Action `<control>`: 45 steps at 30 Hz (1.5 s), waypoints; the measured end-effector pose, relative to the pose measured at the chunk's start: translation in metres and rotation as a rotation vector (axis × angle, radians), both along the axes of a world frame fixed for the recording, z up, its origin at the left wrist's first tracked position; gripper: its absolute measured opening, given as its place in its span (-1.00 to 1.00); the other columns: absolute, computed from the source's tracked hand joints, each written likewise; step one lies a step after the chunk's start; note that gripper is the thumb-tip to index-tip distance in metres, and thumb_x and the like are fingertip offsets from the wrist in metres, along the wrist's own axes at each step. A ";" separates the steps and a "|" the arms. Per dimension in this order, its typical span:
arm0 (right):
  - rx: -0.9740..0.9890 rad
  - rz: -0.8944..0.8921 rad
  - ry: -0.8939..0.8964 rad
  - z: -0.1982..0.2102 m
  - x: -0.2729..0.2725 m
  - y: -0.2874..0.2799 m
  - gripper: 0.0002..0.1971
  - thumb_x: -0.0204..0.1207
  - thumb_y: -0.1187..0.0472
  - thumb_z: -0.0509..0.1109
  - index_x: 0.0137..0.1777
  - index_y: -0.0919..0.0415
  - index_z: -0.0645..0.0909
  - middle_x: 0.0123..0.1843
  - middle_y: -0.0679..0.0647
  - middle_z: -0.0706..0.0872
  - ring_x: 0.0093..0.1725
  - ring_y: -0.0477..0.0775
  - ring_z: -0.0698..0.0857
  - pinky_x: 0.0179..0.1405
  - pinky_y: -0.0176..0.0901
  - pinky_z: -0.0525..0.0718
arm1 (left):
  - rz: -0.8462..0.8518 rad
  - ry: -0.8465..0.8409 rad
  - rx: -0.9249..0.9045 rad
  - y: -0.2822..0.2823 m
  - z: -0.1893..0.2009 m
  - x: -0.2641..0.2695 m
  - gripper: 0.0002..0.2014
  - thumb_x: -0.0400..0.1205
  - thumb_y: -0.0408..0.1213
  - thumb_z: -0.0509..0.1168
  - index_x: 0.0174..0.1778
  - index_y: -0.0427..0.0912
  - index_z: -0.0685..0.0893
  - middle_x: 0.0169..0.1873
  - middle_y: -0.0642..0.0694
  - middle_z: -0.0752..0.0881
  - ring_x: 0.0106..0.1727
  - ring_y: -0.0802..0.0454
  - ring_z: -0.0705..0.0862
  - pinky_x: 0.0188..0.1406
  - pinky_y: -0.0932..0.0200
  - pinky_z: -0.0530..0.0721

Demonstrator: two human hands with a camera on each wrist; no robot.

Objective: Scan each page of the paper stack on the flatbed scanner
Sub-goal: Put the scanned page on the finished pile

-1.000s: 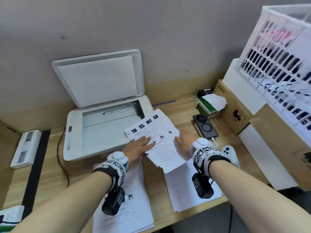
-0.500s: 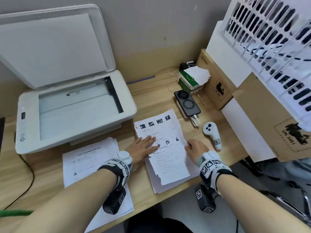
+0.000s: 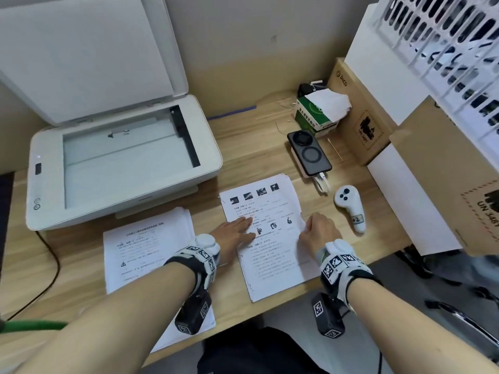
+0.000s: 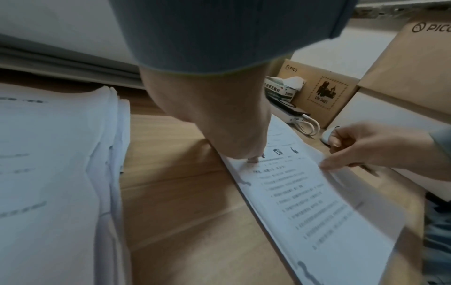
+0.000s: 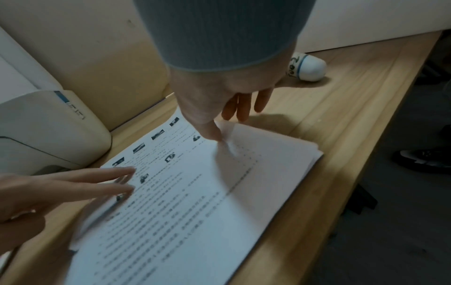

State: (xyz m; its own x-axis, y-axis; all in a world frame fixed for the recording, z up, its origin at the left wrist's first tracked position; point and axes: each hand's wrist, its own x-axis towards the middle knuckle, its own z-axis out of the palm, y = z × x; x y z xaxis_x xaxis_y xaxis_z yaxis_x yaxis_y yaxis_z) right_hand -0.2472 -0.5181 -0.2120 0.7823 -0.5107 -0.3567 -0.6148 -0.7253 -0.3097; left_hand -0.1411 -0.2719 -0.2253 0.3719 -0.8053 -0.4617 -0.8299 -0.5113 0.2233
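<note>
The white flatbed scanner [image 3: 209,147] stands at the left with its lid [image 3: 86,55] raised and its glass [image 3: 121,160] bare. In front of it lies one paper stack [image 3: 145,247]. To its right is a second stack, topped by a printed page [image 3: 270,255] with small pictures. My left hand [image 3: 239,226] lies flat on that page's left side, fingers straight. My right hand [image 3: 310,229] pinches the page's right edge. In the right wrist view the thumb [image 5: 216,135] presses where the page [image 5: 195,202] curls up. The left wrist view shows both hands on the page [image 4: 305,192].
A dark phone on a power bank [image 3: 310,155], a white controller [image 3: 349,206] and a green tissue box [image 3: 316,117] lie right of the papers. Cardboard boxes [image 3: 359,114] and a white basket [image 3: 445,49] wall the right side. A black cable [image 3: 51,265] runs off the scanner's left.
One second ago both hands held the printed page at the scanner's front right corner. They have brought it towards me and it now lies on the right stack.
</note>
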 end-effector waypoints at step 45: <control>0.136 0.357 0.200 0.034 0.061 0.275 -0.82 0.37 0.04 0.60 -0.33 0.02 0.67 -0.24 -0.04 0.75 -0.25 0.01 0.70 -0.33 -0.20 0.61 | 0.530 0.249 0.124 0.258 0.032 -0.020 -0.91 0.54 -0.38 0.12 -0.27 -0.15 0.43 0.11 -0.27 0.64 -0.10 -0.15 0.56 -0.33 0.21 0.36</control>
State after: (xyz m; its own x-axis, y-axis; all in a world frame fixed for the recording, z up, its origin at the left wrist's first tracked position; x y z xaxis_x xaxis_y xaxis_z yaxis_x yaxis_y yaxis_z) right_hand -0.1857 -0.2427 -0.1778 0.8102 -0.1582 -0.5644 -0.3902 -0.8641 -0.3180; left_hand -0.1609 -0.0137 -0.1933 0.5769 -0.4744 -0.6650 -0.3853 -0.8759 0.2905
